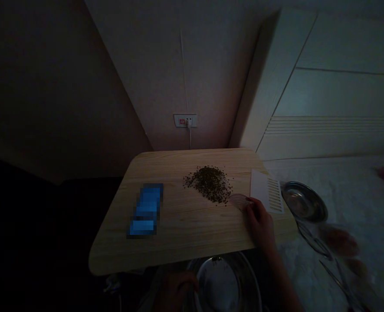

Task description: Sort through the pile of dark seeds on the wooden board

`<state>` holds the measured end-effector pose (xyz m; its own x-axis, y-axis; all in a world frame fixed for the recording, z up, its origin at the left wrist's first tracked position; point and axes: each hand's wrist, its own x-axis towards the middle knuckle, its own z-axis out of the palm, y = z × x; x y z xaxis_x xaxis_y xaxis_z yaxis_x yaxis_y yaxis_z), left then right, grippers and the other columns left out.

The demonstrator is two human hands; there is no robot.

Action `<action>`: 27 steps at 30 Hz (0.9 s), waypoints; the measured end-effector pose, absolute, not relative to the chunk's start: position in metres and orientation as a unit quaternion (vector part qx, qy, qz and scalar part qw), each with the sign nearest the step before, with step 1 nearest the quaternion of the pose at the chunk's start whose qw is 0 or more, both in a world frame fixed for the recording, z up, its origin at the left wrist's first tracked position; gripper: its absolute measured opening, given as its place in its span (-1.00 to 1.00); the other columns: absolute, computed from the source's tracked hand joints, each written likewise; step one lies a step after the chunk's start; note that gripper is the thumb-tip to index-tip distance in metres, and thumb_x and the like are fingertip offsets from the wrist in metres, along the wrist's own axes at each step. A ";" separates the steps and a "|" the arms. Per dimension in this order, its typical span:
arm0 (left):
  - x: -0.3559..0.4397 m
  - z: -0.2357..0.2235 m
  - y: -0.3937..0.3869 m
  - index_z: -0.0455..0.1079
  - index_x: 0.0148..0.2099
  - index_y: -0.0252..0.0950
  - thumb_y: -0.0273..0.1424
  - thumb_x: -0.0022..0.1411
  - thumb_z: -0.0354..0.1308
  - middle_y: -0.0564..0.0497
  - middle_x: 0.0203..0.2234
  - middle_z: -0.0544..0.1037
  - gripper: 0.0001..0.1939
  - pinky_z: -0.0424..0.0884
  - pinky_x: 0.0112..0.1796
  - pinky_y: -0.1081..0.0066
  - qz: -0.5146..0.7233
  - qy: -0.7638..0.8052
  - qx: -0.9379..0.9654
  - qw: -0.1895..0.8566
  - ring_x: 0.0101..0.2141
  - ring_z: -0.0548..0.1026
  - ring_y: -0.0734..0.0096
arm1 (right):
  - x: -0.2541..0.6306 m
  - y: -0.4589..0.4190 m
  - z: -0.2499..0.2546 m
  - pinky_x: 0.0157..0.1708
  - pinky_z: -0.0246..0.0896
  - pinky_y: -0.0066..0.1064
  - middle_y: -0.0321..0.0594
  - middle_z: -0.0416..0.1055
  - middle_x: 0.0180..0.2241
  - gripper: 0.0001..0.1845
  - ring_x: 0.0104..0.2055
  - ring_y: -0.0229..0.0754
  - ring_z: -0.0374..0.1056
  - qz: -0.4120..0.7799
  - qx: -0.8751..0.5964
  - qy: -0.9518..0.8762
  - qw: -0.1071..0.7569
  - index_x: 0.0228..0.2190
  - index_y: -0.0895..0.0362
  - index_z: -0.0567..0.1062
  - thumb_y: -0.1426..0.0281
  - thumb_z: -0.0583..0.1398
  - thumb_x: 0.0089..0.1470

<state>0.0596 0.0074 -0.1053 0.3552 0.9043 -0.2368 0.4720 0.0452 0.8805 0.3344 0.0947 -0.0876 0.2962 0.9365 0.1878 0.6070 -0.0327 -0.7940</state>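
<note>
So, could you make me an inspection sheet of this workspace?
Surface: light wood-grain tabletop, dimly lit.
Job's things: spread heap of small dark grains; metal basin below the near edge, dark specks inside.
Clutter: pixelated blue object, unidentifiable; white slotted plate; metal bowl past the right edge.
Grips: right grip holds a thin item beside the grains; left grip at the basin's rim, hold unclear.
Cables: white cable hanging from the wall socket.
Surroundings: pale wall; pale panelling, right.

right hand (260, 221): holds thin item (239, 197) beside dark grains (211, 184) on table (185, 229) | left hand (178, 286): at metal basin (255, 286)
</note>
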 end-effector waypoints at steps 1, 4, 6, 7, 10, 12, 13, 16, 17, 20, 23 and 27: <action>0.059 -0.105 0.007 0.53 -0.53 -0.27 -0.48 0.07 -0.07 0.01 -0.57 0.61 -0.66 0.36 -0.35 0.48 0.215 0.524 0.656 0.498 -0.46 0.55 0.32 | 0.334 0.095 -0.088 -0.37 0.17 -0.38 -0.22 0.43 -0.39 -0.67 -0.37 -0.15 0.33 0.199 -0.690 -0.560 0.414 -0.10 0.11 0.35 0.28 0.00 0.13; 0.059 -0.105 0.007 0.53 -0.52 -0.28 -0.48 0.07 -0.07 0.02 -0.57 0.61 -0.67 0.36 -0.36 0.49 0.216 0.523 0.656 0.499 -0.46 0.54 0.33 | 0.335 0.095 -0.089 -0.33 0.19 -0.36 -0.20 0.43 -0.33 -0.68 -0.33 -0.14 0.34 0.197 -0.685 -0.562 0.419 -0.10 0.11 0.35 0.29 0.01 0.13; 0.059 -0.108 0.007 0.53 -0.52 -0.28 -0.48 0.07 -0.07 0.02 -0.57 0.61 -0.67 0.36 -0.37 0.49 0.220 0.523 0.655 0.499 -0.47 0.54 0.34 | 0.335 0.095 -0.090 -0.29 0.20 -0.35 -0.18 0.43 -0.28 -0.69 -0.28 -0.13 0.34 0.196 -0.681 -0.564 0.425 -0.11 0.11 0.35 0.29 0.01 0.13; 0.059 -0.109 0.007 0.52 -0.53 -0.28 -0.47 0.07 -0.08 0.02 -0.58 0.61 -0.66 0.36 -0.38 0.49 0.223 0.522 0.656 0.498 -0.48 0.54 0.35 | 0.336 0.095 -0.091 -0.28 0.20 -0.34 -0.17 0.43 -0.26 -0.69 -0.27 -0.13 0.34 0.197 -0.679 -0.564 0.427 -0.11 0.12 0.35 0.29 0.01 0.13; 0.059 -0.112 0.007 0.53 -0.54 -0.29 -0.49 0.03 -0.08 0.01 -0.58 0.62 -0.66 0.37 -0.38 0.49 0.226 0.526 0.658 0.490 -0.48 0.54 0.34 | 0.336 0.096 -0.093 -0.24 0.21 -0.33 -0.16 0.43 -0.23 -0.69 -0.23 -0.12 0.34 0.199 -0.674 -0.568 0.428 -0.11 0.12 0.35 0.30 0.01 0.13; 0.060 -0.111 0.008 0.53 -0.54 -0.27 -0.52 0.01 -0.08 0.01 -0.57 0.63 -0.66 0.37 -0.35 0.48 0.222 0.532 0.658 0.485 -0.46 0.55 0.33 | 0.336 0.096 -0.093 -0.24 0.21 -0.32 -0.16 0.43 -0.23 -0.69 -0.23 -0.12 0.34 0.197 -0.676 -0.569 0.426 -0.11 0.12 0.35 0.30 0.02 0.13; 0.060 -0.110 0.008 0.54 -0.53 -0.26 -0.52 0.00 -0.07 0.02 -0.56 0.63 -0.67 0.37 -0.35 0.48 0.220 0.534 0.658 0.483 -0.45 0.55 0.32 | 0.336 0.096 -0.093 -0.24 0.20 -0.32 -0.17 0.43 -0.23 -0.70 -0.23 -0.12 0.34 0.195 -0.678 -0.568 0.424 -0.11 0.11 0.35 0.30 0.02 0.13; 0.060 -0.107 0.009 0.54 -0.53 -0.25 -0.50 0.00 -0.06 0.03 -0.56 0.63 -0.67 0.38 -0.35 0.49 0.219 0.539 0.657 0.480 -0.45 0.55 0.32 | 0.335 0.096 -0.093 -0.25 0.21 -0.33 -0.18 0.43 -0.24 -0.70 -0.24 -0.13 0.34 0.202 -0.679 -0.566 0.421 -0.12 0.10 0.35 0.30 0.02 0.13; 0.060 -0.107 0.009 0.54 -0.53 -0.25 -0.50 0.00 -0.06 0.03 -0.56 0.63 -0.68 0.38 -0.35 0.49 0.220 0.540 0.657 0.478 -0.44 0.55 0.31 | 0.335 0.096 -0.093 -0.25 0.21 -0.33 -0.19 0.43 -0.24 -0.71 -0.24 -0.13 0.34 0.205 -0.677 -0.567 0.421 -0.12 0.10 0.35 0.30 0.02 0.13; 0.060 -0.107 0.009 0.53 -0.55 -0.26 -0.51 0.00 -0.06 0.03 -0.57 0.62 -0.68 0.38 -0.35 0.50 0.217 0.542 0.658 0.476 -0.45 0.55 0.32 | 0.335 0.096 -0.094 -0.25 0.21 -0.33 -0.19 0.43 -0.23 -0.70 -0.23 -0.13 0.34 0.212 -0.668 -0.573 0.425 -0.12 0.10 0.35 0.30 0.02 0.13; 0.060 -0.107 0.008 0.53 -0.53 -0.27 -0.50 0.02 -0.05 0.03 -0.56 0.62 -0.68 0.37 -0.37 0.52 0.210 0.543 0.658 0.478 -0.45 0.54 0.33 | 0.336 0.097 -0.095 -0.24 0.20 -0.31 -0.17 0.43 -0.22 -0.70 -0.22 -0.11 0.33 0.207 -0.667 -0.575 0.427 -0.12 0.10 0.35 0.29 0.02 0.13; 0.059 -0.107 0.008 0.53 -0.52 -0.28 -0.50 0.04 -0.05 0.03 -0.56 0.62 -0.69 0.36 -0.36 0.53 0.217 0.543 0.652 0.482 -0.45 0.54 0.33 | 0.336 0.096 -0.093 -0.31 0.21 -0.34 -0.17 0.43 -0.28 -0.69 -0.28 -0.12 0.34 0.208 -0.676 -0.558 0.434 -0.11 0.11 0.34 0.28 0.03 0.12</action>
<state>0.0595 0.0083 -0.1068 0.3160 0.9177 -0.2409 0.4991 0.0551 0.8648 0.3358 0.0959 -0.0930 0.2902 0.9353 0.2024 0.5737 -0.0008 -0.8191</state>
